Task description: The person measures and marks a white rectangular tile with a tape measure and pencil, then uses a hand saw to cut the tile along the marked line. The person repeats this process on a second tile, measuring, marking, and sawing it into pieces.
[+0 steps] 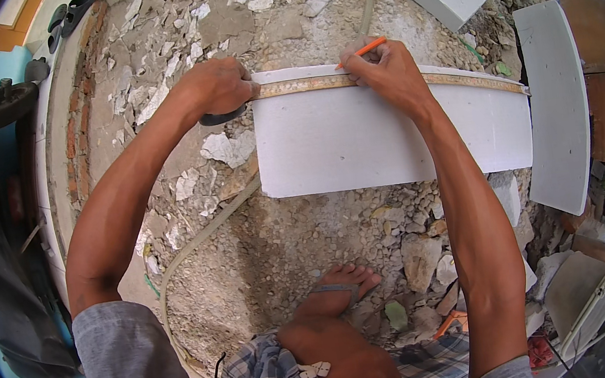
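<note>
Both hands are engaged on my feed: the left hand closes around the tape measure at the near-left end, while the right hand pinches an orange pencil, its point by the tape's far edge; whether it touches, I cannot tell. Beneath lies the white block, flat on the rubble-strewn ground, the tape stretched along its far long side to the right end, just beside a second white block. This looks like measuring and marking. To do it well, I would want the tape taut, parallel to that edge and seated squarely at the right end, then make one fine, light tick, sighting straight down, without letting the right wrist nudge the tape.
</note>
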Available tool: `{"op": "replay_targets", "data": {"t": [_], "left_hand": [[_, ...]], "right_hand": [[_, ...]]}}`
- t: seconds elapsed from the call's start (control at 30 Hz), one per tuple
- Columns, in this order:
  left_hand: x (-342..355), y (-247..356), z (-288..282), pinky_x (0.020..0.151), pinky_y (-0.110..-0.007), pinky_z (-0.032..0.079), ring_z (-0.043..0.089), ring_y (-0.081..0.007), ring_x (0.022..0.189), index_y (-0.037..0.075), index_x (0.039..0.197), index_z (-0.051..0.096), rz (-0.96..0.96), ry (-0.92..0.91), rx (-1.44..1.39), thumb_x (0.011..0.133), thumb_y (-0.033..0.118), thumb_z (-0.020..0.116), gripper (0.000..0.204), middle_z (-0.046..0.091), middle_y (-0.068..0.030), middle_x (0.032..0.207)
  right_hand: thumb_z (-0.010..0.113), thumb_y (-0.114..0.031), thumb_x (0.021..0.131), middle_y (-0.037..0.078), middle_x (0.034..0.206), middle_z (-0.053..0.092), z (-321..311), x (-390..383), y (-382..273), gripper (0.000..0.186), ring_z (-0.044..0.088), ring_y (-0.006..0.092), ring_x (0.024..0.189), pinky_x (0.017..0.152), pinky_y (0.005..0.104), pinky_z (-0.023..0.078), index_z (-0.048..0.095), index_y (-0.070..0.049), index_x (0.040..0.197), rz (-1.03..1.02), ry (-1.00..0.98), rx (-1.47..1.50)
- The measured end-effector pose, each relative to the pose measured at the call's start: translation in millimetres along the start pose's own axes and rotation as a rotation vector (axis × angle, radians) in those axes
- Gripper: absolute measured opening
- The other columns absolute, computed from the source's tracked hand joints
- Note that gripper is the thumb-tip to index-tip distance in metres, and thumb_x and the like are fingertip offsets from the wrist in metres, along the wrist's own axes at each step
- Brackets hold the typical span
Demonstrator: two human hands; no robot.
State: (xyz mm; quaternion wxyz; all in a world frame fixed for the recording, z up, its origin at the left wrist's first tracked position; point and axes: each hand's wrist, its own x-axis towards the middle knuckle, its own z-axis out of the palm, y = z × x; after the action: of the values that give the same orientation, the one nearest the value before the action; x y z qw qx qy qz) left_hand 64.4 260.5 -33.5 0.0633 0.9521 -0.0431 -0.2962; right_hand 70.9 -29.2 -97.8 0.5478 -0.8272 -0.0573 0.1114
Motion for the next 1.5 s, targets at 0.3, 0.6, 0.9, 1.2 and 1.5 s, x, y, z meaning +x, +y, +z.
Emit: {"op": "replay_targets", "data": {"t": [0.3,0.6,0.9,1.2,1.5], "left_hand": [[0,-1,3,0.082,-0.045,0.057,0.075,-0.0349,0.086,0.004,0.109,0.082,0.038,0.053,0.006,0.094,0.037,0.065,0.039,0.079,-0.0182,0.092],[-1,1,2,0.083,-0.045,0.057,0.075,-0.0357,0.083,0.003,0.110,0.081,0.033,0.058,0.020,0.094,0.037,0.065,0.041,0.079,-0.0192,0.092],[-3,4,-2,0.090,-0.048,0.058,0.074,-0.0411,0.097,0.007,0.111,0.081,0.025,0.013,0.023,0.093,0.037,0.064,0.038,0.077,-0.0230,0.103],[-52,36,16,0.087,-0.049,0.057,0.074,-0.0419,0.092,0.006,0.105,0.081,0.013,0.134,0.074,0.097,0.035,0.064,0.035,0.077,-0.0213,0.095],[-99,53,45,0.070,-0.048,0.051,0.068,-0.0402,0.068,-0.001,0.086,0.077,0.179,0.051,-0.013,0.093,0.031,0.064,0.035,0.067,-0.0257,0.072]], "right_hand": [[0.074,-0.036,0.090,0.009,0.073,0.072,1,1,1,0.037,0.065,0.0165,0.065,0.063,0.0334,0.052,0.079,0.000,0.089,-0.022,-0.017,-0.072],[0.074,-0.036,0.090,0.009,0.074,0.073,0,0,2,0.035,0.067,0.0168,0.068,0.066,0.0338,0.054,0.080,-0.001,0.089,-0.014,-0.011,-0.049],[0.075,-0.036,0.090,0.010,0.078,0.075,1,4,0,0.037,0.068,0.0157,0.073,0.070,0.0316,0.054,0.080,0.001,0.094,0.013,0.002,0.015],[0.072,-0.017,0.099,0.013,0.096,0.076,-52,-149,0,0.025,0.068,0.0126,0.080,0.074,0.0280,0.057,0.072,0.006,0.111,0.139,0.348,0.544],[0.071,-0.013,0.097,0.007,0.094,0.075,-23,-312,38,0.020,0.066,0.0084,0.080,0.070,0.0257,0.054,0.074,0.003,0.108,0.390,0.292,0.639]]}}
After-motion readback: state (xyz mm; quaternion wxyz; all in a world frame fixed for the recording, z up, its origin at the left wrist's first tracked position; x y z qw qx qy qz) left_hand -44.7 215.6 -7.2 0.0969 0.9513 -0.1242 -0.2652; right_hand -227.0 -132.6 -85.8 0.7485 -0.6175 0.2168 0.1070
